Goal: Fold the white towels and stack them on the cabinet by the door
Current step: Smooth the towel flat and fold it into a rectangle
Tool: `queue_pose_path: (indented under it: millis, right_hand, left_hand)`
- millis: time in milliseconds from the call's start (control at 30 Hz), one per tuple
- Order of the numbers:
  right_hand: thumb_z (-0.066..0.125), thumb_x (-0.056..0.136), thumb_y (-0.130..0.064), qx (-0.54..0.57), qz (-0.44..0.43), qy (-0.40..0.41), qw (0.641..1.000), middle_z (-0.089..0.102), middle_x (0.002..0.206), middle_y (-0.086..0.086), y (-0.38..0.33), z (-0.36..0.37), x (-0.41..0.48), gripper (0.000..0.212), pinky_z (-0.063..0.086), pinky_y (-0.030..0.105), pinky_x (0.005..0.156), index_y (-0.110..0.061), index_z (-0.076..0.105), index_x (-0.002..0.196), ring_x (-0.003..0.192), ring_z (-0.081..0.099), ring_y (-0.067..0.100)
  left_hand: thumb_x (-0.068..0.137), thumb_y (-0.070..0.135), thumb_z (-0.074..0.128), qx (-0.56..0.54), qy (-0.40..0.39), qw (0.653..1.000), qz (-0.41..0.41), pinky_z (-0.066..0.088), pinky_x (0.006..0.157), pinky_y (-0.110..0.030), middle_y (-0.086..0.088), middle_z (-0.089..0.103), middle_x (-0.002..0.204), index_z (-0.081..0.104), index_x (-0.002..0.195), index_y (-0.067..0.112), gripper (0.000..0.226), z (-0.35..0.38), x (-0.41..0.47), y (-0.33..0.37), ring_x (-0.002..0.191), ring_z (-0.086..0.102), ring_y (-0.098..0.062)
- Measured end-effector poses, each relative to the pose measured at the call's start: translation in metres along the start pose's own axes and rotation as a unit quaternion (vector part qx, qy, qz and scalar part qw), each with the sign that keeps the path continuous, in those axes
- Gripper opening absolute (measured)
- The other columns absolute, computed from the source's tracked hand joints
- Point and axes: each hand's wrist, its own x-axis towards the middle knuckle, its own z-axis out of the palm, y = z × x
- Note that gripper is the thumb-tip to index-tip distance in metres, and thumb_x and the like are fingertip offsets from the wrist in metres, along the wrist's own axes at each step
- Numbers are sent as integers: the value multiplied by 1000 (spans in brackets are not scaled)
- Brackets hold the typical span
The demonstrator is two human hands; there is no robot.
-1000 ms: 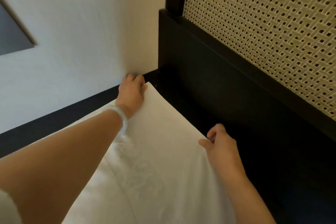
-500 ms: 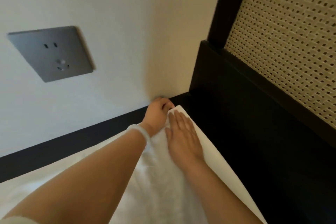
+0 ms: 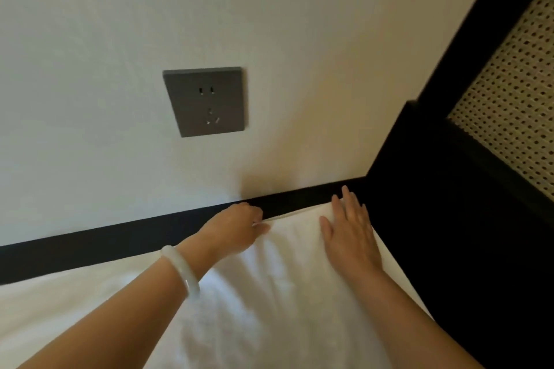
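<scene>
Head view: your left hand point(image 3: 236, 231) pinches the far edge of the white towel point(image 3: 269, 308), and your right hand point(image 3: 350, 234) lies flat, fingers straight, on its far corner. The towel lies on the dark surface point(image 3: 299, 198) against the wall point(image 3: 120, 24). Folding looks underway; no stack shows.

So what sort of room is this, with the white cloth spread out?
Probably a bedroom or hotel room, though I can't be sure: a dark frame holding a woven cane panel, a grey wall socket, and a white towel laid flat.
</scene>
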Motion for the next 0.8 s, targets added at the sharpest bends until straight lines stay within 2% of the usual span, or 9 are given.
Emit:
queue_pose_path:
  millis: [67,200,433,500,533,600,633,700,800]
  right_hand:
    - [-12,88,-56,-23,1,-14,1000,-3,167,0,0,5,4,84,-8,34,124,-16,7,159,153,-7,14]
    - [7,104,-47,-47,24,-20,998,-7,167,-1,0,7,9,64,-8,38,124,-17,0,160,153,-10,14]
    - [9,105,-43,-35,25,-46,998,-7,167,0,2,2,18,61,-8,42,124,-18,-3,159,153,-9,17]
    - [17,107,-39,-30,20,-23,999,1,167,2,0,3,18,57,-8,47,123,-19,10,159,154,-4,19]
    - [29,107,-33,-17,-4,16,1000,13,166,6,-2,4,18,51,-6,50,122,-19,26,156,153,5,22]
    - [58,96,-14,9,-73,81,994,46,150,10,-5,5,18,33,2,50,119,-20,62,128,145,31,24]
    - [66,89,-6,19,-104,97,990,56,137,9,-6,4,20,27,7,48,117,-21,69,111,136,39,23]
    - [69,84,-2,32,-143,79,986,62,113,2,-8,-2,27,21,16,43,110,-21,69,93,118,46,23]
    - [61,93,-13,14,-186,5,982,55,107,-7,-12,-18,40,13,15,31,99,-25,64,98,113,43,18]
  left_hand:
    - [104,36,41,6,48,999,8,33,65,-29,5,49,81,47,90,18,24,3,-1,-6,77,55,-21]
    - [105,42,34,98,128,987,31,33,64,-33,-5,57,109,53,117,14,36,17,-3,-13,88,62,-30]
    - [103,50,35,83,143,986,24,32,63,-30,3,46,99,48,111,14,39,18,-19,-24,78,53,-21]
    - [103,47,37,56,150,986,47,32,64,-30,6,39,97,47,110,15,34,20,-26,-27,75,42,-16]
    - [103,46,38,48,157,985,55,34,64,-31,6,40,98,48,110,16,32,21,-28,-28,76,41,-15]
    - [104,43,37,39,173,982,58,40,66,-32,4,42,100,50,109,17,29,25,-28,-29,77,43,-15]
    - [104,42,36,35,179,982,57,41,66,-32,5,41,99,50,109,17,29,26,-26,-30,77,45,-15]
    - [105,42,36,25,183,981,57,41,66,-31,8,39,97,50,107,18,28,27,-25,-31,75,44,-14]
    - [105,43,35,22,186,980,59,38,65,-29,9,38,96,50,106,19,29,28,-25,-34,73,41,-12]
